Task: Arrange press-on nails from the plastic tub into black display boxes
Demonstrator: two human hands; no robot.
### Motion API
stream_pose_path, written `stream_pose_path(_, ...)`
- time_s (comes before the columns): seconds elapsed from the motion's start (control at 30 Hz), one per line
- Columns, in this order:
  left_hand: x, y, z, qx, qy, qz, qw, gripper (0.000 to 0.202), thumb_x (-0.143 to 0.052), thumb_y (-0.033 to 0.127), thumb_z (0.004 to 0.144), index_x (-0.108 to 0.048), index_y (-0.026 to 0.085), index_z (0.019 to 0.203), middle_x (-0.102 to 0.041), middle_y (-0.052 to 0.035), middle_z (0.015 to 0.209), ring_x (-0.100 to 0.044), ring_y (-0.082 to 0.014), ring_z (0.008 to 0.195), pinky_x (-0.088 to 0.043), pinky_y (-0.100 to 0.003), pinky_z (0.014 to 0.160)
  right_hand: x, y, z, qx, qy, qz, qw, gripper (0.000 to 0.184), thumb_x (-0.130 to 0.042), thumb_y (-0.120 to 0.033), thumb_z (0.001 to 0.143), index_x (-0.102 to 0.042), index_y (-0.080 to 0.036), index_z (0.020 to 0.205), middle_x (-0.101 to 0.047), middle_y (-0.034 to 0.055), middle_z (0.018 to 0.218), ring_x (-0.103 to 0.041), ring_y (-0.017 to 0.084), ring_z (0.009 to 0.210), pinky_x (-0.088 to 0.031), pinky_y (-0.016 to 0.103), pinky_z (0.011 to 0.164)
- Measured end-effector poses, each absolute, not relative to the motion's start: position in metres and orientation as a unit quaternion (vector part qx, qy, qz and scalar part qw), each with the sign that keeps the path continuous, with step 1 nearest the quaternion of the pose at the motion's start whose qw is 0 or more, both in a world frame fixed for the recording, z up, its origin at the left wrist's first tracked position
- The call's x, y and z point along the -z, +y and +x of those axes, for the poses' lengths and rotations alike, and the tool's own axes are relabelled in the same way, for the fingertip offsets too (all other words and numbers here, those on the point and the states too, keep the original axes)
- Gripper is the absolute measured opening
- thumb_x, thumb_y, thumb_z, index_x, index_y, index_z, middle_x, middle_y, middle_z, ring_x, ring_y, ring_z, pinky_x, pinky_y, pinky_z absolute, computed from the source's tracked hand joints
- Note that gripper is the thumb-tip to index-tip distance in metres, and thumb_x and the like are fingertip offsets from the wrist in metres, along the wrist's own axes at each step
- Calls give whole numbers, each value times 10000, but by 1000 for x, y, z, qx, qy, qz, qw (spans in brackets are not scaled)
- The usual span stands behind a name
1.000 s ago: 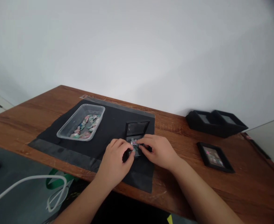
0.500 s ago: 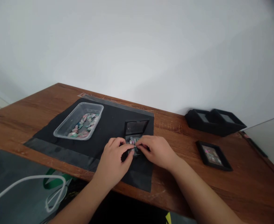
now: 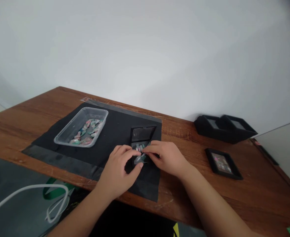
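A small black case (image 3: 143, 134) with its lid raised stands on the black mat. Small glossy pieces (image 3: 140, 148) in pink, white and green lie inside it; they look like press-on nails, though their kind is too small to be sure. My left hand (image 3: 120, 171) is at the case's left front side, thumb and forefinger apart, nothing seen held. From the right, my right hand (image 3: 166, 156) reaches over the case with thumb and forefinger pinched together. A small pale piece shows at its fingertips, partly hidden by the fingers.
A clear plastic tub (image 3: 61, 140) with many similar pieces stands on the black mat (image 3: 117, 126) to the left. At the right are a framed black case (image 3: 236, 171) and black bins (image 3: 211, 133) by the wall. A white cable (image 3: 23, 187) hangs beyond the front edge.
My left thumb and forefinger have parted from their pinch at the case. My right hand stays pinched over it. The whole view has shifted slightly.
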State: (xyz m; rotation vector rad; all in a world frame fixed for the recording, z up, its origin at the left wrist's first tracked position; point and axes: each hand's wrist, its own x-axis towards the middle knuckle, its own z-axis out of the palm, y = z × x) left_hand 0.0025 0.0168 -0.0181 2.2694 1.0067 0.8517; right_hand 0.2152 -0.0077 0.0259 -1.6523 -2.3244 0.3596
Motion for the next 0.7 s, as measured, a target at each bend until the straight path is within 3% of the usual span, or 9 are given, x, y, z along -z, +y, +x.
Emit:
stream_pose_path(0.13,16,14,2,-301,340,860,235,263,-647,255,883,-703,258,1141,-623,-83,1137,-547,-280,1124,-476,-463,987,-24,-7,215,-129,-813,-555,120,343,-591,-97,921,-785,-335,1075,-708,-7,929,-650,123,785,-376,224,670)
stream_pose_path(0.43,21,10,2,-236,320,902,166,355,-625,293,906,-692,282,1255,-579,-77,1397,-457,-336,1308,-429,-561,1069,-22,-7,218,-107,-801,-580,100,274,-568,-151,962,-775,-303,1060,-700,-1,960,-650,130,791,-368,240,673)
stream_pose_path(0.7,24,9,2,-237,313,908,144,402,-616,301,914,-656,200,1300,-627,-87,1361,-477,-326,1262,-439,-550,1065,-29,-9,219,-97,-797,-590,81,288,-579,-124,938,-775,-311,1034,-696,-3,940,-646,134,776,-343,240,648)
